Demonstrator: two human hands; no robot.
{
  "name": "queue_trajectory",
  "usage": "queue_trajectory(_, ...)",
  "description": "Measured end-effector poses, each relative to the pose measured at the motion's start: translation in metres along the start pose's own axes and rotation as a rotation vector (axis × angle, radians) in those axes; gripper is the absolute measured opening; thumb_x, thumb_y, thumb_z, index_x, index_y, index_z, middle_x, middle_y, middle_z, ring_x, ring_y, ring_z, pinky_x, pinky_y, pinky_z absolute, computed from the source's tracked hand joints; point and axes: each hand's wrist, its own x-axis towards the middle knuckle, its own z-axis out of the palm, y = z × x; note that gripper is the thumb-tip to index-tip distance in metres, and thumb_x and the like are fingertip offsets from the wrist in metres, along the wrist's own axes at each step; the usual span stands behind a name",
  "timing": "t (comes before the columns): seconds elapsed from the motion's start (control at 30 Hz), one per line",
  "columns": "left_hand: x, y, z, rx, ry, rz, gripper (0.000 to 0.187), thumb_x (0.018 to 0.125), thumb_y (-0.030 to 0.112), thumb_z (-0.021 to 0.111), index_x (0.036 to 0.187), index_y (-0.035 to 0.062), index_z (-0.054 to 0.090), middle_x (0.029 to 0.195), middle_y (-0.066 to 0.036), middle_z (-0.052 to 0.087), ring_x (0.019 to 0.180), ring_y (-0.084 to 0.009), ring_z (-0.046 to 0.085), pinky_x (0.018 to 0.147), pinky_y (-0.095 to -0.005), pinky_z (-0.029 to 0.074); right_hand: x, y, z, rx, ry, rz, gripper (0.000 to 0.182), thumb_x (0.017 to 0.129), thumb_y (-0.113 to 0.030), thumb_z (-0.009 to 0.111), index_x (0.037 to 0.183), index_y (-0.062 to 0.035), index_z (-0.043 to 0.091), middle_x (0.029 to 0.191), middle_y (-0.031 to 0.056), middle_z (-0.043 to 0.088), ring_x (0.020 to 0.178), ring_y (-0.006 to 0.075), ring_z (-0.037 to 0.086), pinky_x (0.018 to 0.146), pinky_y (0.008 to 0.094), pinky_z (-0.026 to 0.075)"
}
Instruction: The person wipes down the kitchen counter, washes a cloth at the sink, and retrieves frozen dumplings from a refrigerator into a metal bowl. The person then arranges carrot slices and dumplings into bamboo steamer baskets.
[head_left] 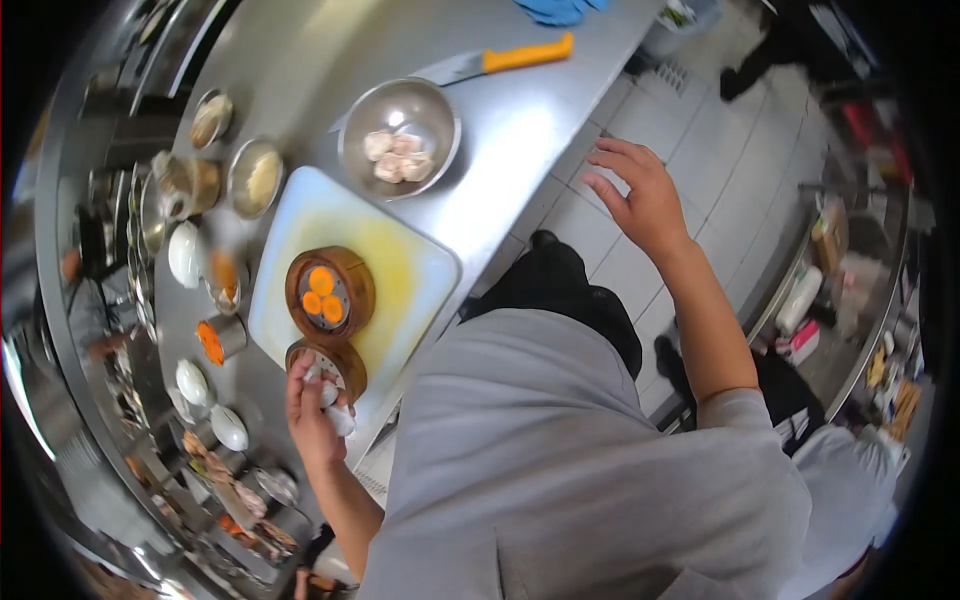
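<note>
My left hand (312, 412) is closed on a crumpled white cloth (341, 419) at the edge of a small round wooden steamer basket (350, 365). Part of that basket is hidden behind the fingers. Touching it is a second wooden steamer basket (359, 283) with three orange carrot slices (322, 281) on its perforated base. Both stand on a yellow-stained white cutting board (400, 262). My right hand (642, 195) hangs in the air beyond the counter's edge, fingers apart and nothing in them.
A steel bowl (437, 115) with several pale pieces stands beside the board, near a yellow-handled knife (525, 54). Bowls of ingredients, a steel container (230, 334) with orange contents and white dishes line the far side. A blue glove-like item (560, 10) lies at the counter's end. Another person (850, 485) is behind.
</note>
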Motion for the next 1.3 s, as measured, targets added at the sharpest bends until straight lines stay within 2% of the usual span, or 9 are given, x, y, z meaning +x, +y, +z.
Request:
queue_trajectory(0.13, 0.004, 0.033, 0.046, 0.129, -0.065, 0.011, 0.034, 0.106, 0.013, 0.057, 0.139, 0.01, 0.064, 0.102, -0.006, 0.068, 0.072, -0.0133, 0.062, 0.059, -0.0265, 0.051, -0.037, 0.017, 0.009, 0.126, 0.102, 0.154, 0.022, 0.094, -0.022, 0.08, 0.108, -0.0061, 0.079, 0.121, 0.0131, 0.075, 0.108, 0.0352, 0.07, 0.096, 0.0427, 0.056)
queue_trajectory(0.23, 0.014, 0.048, 0.104, 0.35, -0.284, 0.111, 0.031, 0.108, 0.015, 0.055, 0.137, 0.0087, 0.064, 0.098, -0.005, 0.065, 0.073, -0.0133, 0.059, 0.06, -0.0282, 0.051, -0.035, -0.02, 0.013, 0.643, -0.051, 0.285, 0.023, 0.096, -0.022, 0.079, 0.112, -0.0054, 0.078, 0.113, 0.0133, 0.074, 0.102, 0.0278, 0.072, 0.087, 0.038, 0.059)
queue_trajectory(0.3, 0.01, 0.059, 0.143, 0.402, -0.499, 0.083, 0.029, 0.108, 0.014, 0.055, 0.136, 0.0079, 0.065, 0.1, -0.005, 0.065, 0.076, -0.0126, 0.059, 0.062, -0.0281, 0.051, -0.033, -0.045, 0.022, 0.973, -0.339, 0.311, 0.049, 0.099, -0.014, 0.077, 0.146, -0.0085, 0.063, 0.147, 0.0122, 0.059, 0.111, 0.0161, 0.066, 0.091, 0.0317, 0.057)
queue_trajectory(0.37, 0.002, 0.074, 0.175, 0.44, -0.698, 0.066, 0.028, 0.108, 0.013, 0.056, 0.134, 0.007, 0.065, 0.101, -0.004, 0.065, 0.078, -0.0119, 0.059, 0.064, -0.028, 0.051, -0.024, -0.077, 0.022, 1.356, -0.453, 0.227, 0.066, 0.098, -0.014, 0.078, 0.158, -0.0068, 0.051, 0.153, 0.0144, 0.056, 0.123, 0.0232, 0.064, 0.102, 0.0361, 0.055)
queue_trajectory(0.47, -0.002, 0.085, 0.199, 0.524, -1.01, 0.002, 0.026, 0.109, 0.012, 0.058, 0.132, 0.0045, 0.065, 0.106, -0.004, 0.065, 0.082, -0.0109, 0.058, 0.068, -0.028, 0.05, -0.001, -0.09, 0.016, 1.154, -0.647, -0.197, 0.067, 0.097, -0.013, 0.077, 0.159, -0.0069, 0.051, 0.146, 0.0155, 0.062, 0.126, 0.0255, 0.065, 0.104, 0.0386, 0.055)
queue_trajectory(0.7, -0.001, 0.08, 0.194, 0.372, -1.117, -0.055, 0.049, 0.111, 0.019, 0.06, 0.159, 0.0106, 0.052, 0.122, -0.001, 0.066, 0.105, -0.0095, 0.062, 0.076, -0.0249, 0.056, 0.013, -0.099, -0.005, 1.0, -0.754, -0.011, 0.052, 0.093, -0.011, 0.078, 0.143, -0.0056, 0.064, 0.127, 0.0141, 0.073, 0.107, 0.0239, 0.073, 0.092, 0.036, 0.06)
queue_trajectory(0.83, 0.002, 0.066, 0.17, 0.219, -1.03, -0.045, 0.049, 0.112, 0.022, 0.059, 0.158, 0.0097, 0.051, 0.118, -0.006, 0.066, 0.097, -0.0115, 0.063, 0.069, -0.0257, 0.056, 0.014, -0.097, 0.004, 0.838, -0.63, -0.003, 0.046, 0.092, -0.012, 0.079, 0.135, -0.0049, 0.068, 0.122, 0.0129, 0.074, 0.1, 0.0209, 0.074, 0.085, 0.0334, 0.061)
queue_trajectory(1.07, 0.034, 0.041, 0.048, -0.265, -0.285, -0.149, 0.047, 0.09, 0.006, 0.054, 0.137, 0.0012, 0.053, 0.115, -0.014, 0.067, 0.076, -0.0178, 0.063, 0.055, -0.0293, 0.053, -0.004, -0.102, 0.039, 0.883, -0.48, 0.34, 0.044, 0.092, -0.004, 0.081, 0.133, -0.0028, 0.065, 0.114, 0.0069, 0.072, 0.093, 0.0114, 0.068, 0.08, 0.0272, 0.057)
queue_trajectory(1.3, 0.036, 0.021, -0.038, -0.317, -0.174, 0.005, 0.035, 0.109, 0.03, 0.065, 0.121, -0.003, 0.064, 0.115, -0.017, 0.075, 0.07, -0.0136, 0.062, 0.06, -0.0256, 0.054, -0.002, -0.163, 0.095, 0.845, -0.626, 0.36, 0.055, 0.092, -0.013, 0.081, 0.142, -0.003, 0.06, 0.109, 0.0099, 0.071, 0.095, 0.0108, 0.068, 0.082, 0.0281, 0.058)
